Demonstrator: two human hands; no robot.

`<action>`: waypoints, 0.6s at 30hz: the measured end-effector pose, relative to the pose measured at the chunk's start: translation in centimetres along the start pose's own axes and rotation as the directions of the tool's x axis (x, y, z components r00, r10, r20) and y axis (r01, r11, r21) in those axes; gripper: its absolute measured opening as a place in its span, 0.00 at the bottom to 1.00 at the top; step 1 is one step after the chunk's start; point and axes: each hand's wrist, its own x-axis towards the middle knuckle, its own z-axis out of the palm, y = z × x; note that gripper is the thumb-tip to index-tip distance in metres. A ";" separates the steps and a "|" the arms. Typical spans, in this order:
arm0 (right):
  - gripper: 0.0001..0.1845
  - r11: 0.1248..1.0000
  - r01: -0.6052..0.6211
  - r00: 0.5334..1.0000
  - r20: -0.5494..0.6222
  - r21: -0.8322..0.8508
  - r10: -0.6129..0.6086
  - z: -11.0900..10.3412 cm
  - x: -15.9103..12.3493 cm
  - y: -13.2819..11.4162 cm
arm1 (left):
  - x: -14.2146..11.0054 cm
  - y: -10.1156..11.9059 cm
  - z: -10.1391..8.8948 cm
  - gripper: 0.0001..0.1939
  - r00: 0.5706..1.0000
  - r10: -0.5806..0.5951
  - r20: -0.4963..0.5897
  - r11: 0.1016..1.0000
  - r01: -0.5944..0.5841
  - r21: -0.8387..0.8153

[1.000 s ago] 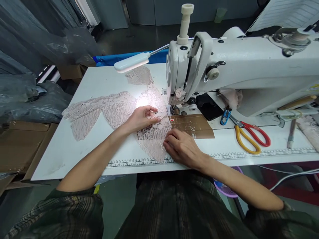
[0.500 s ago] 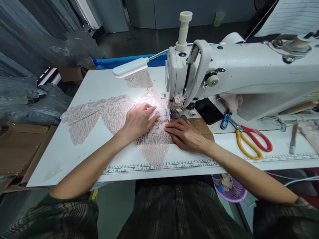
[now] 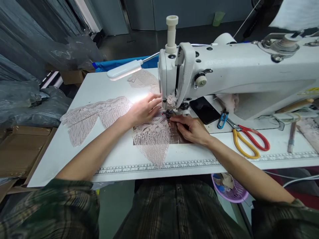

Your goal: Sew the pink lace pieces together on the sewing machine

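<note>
Pale pink lace (image 3: 154,141) lies partly under the needle area of a white sewing machine (image 3: 224,73), its pointed end hanging toward the table's front edge. My left hand (image 3: 143,109) rests on the lace left of the presser foot (image 3: 169,114), fingers stretched out and fingertips close to the machine head. Just right of the foot is my right hand (image 3: 193,128), its forefinger extended to the lace edge and thumb apart. Under the lace and right hand is a brown plate (image 3: 179,137). More lace (image 3: 97,113) spreads out at the left.
A lit lamp (image 3: 124,69) hangs over the table. To the right are a black phone (image 3: 204,110), a blue-handled snipper (image 3: 222,120) and scissors with red and yellow handles (image 3: 245,146). A printed ruler (image 3: 149,169) runs along the front edge. Below hangs a purple basket (image 3: 234,194).
My left hand has moved up and right across the lace. My right hand has shifted up toward the presser foot. The view has turned slightly, so the machine appears further left.
</note>
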 end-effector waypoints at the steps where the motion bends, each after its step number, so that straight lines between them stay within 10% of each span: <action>1: 0.19 1.000 -0.018 1.000 0.000 -0.006 0.018 -0.1 0.1 0.2 | -1.4 0.7 -0.4 0.11 0.999 0.036 -0.036 0.999 -0.037 -0.025; 5: 0.19 0.998 0.033 0.999 0.044 -0.054 -0.031 0.1 0.2 0.4 | -6.7 4.6 -1.4 0.05 0.956 0.293 0.032 0.897 -0.263 -0.355; 18: 0.22 0.979 0.114 0.980 0.183 -0.168 -0.083 -0.3 0.7 1.1 | -9.6 6.5 -1.5 0.07 0.989 0.134 0.058 0.884 -0.093 -0.458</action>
